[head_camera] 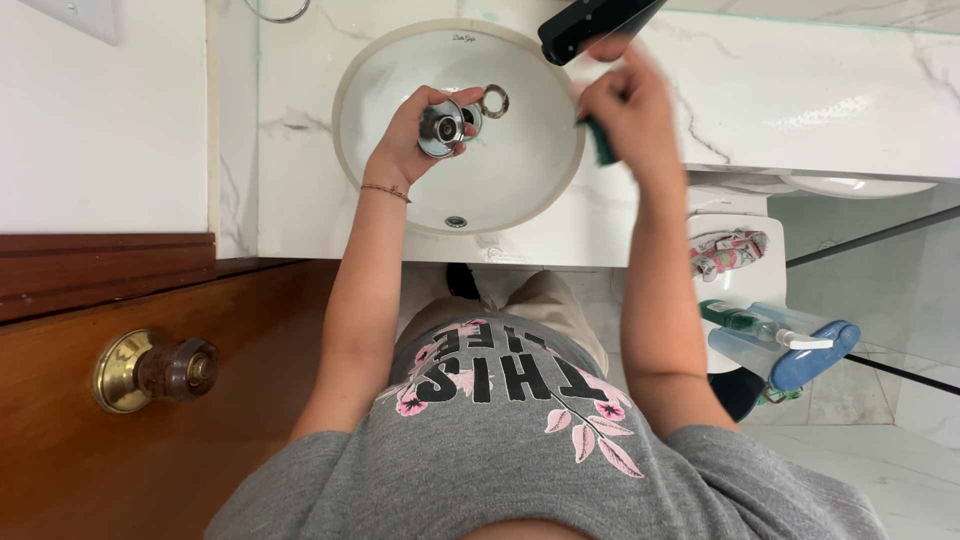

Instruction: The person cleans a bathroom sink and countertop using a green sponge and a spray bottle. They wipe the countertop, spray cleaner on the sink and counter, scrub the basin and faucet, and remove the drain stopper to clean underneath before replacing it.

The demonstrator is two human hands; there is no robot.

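My left hand (pixel 415 135) holds a shiny metal drain stopper (pixel 442 127) above the white oval sink basin (pixel 530 185). The open drain ring (pixel 494 100) lies just to the right of it in the bowl. My right hand (pixel 625 110) is blurred and closed on a green sponge (pixel 601 140) at the sink's right rim, right below a black faucet spout (pixel 585 25). A thin bracelet circles my left wrist.
The sink sits in a white marble counter (pixel 800 110). A wooden door with a brass knob (pixel 150 370) stands at the left. A white toilet (pixel 740 270) is at the right, with a blue-and-clear brush holder (pixel 790 345) beside it on the tiled floor.
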